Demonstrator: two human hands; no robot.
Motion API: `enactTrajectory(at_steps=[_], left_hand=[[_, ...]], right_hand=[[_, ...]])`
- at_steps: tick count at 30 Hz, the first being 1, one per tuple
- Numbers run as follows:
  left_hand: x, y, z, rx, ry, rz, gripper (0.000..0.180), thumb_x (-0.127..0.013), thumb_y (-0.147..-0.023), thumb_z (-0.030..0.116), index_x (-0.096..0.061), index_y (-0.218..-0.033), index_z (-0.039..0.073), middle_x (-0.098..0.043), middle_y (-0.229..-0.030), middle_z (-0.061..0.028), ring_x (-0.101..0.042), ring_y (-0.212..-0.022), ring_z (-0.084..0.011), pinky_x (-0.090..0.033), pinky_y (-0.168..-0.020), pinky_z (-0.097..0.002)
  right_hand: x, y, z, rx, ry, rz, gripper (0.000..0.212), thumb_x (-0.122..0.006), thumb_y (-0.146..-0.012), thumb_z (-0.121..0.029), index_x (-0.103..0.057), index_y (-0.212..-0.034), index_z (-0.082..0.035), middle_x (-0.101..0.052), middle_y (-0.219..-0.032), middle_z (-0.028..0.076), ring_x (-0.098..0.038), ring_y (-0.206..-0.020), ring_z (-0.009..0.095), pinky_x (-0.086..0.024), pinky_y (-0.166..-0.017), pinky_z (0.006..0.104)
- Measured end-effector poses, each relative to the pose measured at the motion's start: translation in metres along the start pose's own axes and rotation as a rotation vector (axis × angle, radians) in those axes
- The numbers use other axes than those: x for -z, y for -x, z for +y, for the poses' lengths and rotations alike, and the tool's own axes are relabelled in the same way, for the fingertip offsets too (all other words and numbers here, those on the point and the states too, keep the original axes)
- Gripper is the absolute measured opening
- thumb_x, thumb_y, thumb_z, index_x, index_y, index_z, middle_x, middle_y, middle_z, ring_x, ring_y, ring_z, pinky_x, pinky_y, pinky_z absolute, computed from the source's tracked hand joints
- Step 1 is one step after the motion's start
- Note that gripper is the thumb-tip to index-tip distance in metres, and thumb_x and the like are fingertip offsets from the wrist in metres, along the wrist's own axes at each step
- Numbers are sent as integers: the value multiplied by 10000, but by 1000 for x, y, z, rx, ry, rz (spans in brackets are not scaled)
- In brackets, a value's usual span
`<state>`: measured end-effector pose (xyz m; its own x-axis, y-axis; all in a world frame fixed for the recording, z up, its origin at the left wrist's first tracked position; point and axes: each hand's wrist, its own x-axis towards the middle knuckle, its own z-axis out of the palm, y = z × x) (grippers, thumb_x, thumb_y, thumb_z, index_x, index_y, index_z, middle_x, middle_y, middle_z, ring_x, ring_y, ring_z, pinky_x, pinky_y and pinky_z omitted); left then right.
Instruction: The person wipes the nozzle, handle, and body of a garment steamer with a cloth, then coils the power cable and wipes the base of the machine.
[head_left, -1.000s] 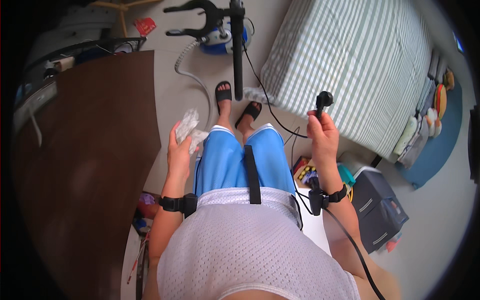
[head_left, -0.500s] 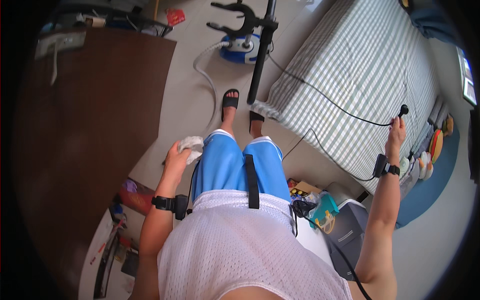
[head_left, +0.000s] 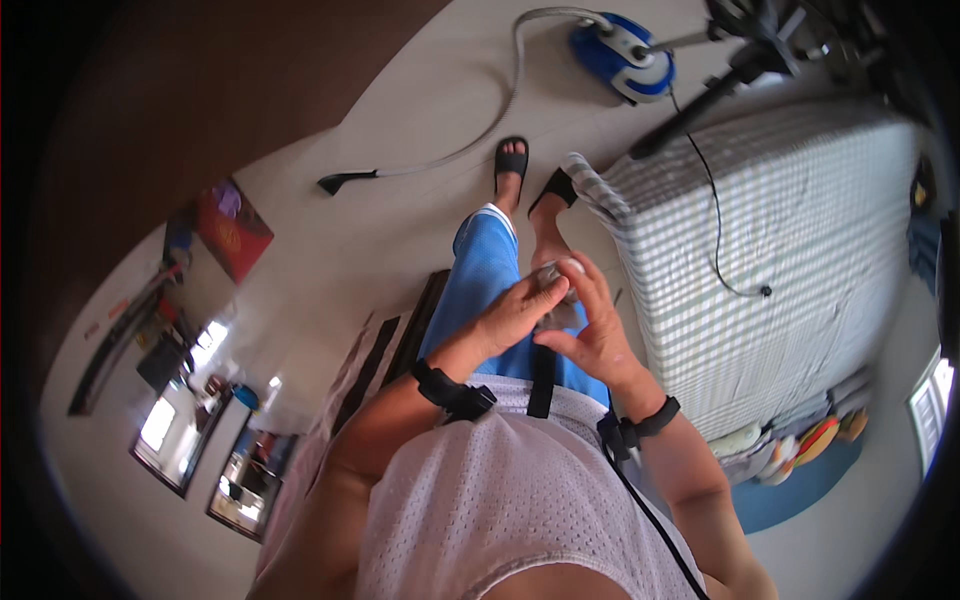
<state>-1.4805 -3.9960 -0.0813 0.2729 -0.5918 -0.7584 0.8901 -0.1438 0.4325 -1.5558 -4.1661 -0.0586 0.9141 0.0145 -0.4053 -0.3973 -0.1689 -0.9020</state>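
In front of my blue shorts, both hands meet over a crumpled greyish-white cloth (head_left: 562,316). My left hand (head_left: 515,315) is closed on it, its fingertips reaching the right fingers. From the other side, my right hand (head_left: 603,340) curves around the cloth, thumb low and apart from the fingers. Much of the cloth is hidden between the palms. Away to the right, a black plug (head_left: 766,290) lies on the checked bed cover (head_left: 735,350). Its black cord (head_left: 716,220) runs over the bed edge to a blue and white hose appliance (head_left: 625,60) on the floor.
The grey hose (head_left: 505,110) curves across the floor to a black nozzle (head_left: 347,182). A black pole (head_left: 690,112) slants beside the bed. At upper left is a dark brown tabletop (head_left: 250,70), with a red bag (head_left: 232,232) below it.
My right hand has let go of the plug, now lying on the bed, and has come in to the cloth. My left hand has brought the cloth to the middle. The view has turned left.
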Motion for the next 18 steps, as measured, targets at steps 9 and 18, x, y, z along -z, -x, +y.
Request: enactTrajectory(at_steps=[9,18], left_hand=[[122,29,-66,17,-163,380,433,-582,-1064,423,-628,-1255,37,-712,-1065,-68,-675,-959,-121,-545,-815,-291],[418,-29,-165,146,255,901,533,-612,-1037,411,-505,-1425,61,-641,-1304,-134,-668,-1104,-252,-547,-905,-406]], right_hand=[[-45,-24,57,-332,201,0,346,-595,-915,1,-643,-1254,-49,-681,-1056,178,-693,-948,359,-555,-835,397],[-105,-69,116,-36,791,-2,429,-565,-867,21,-618,-1289,-44,-647,-1253,190,-622,-1147,424,-513,-987,478]])
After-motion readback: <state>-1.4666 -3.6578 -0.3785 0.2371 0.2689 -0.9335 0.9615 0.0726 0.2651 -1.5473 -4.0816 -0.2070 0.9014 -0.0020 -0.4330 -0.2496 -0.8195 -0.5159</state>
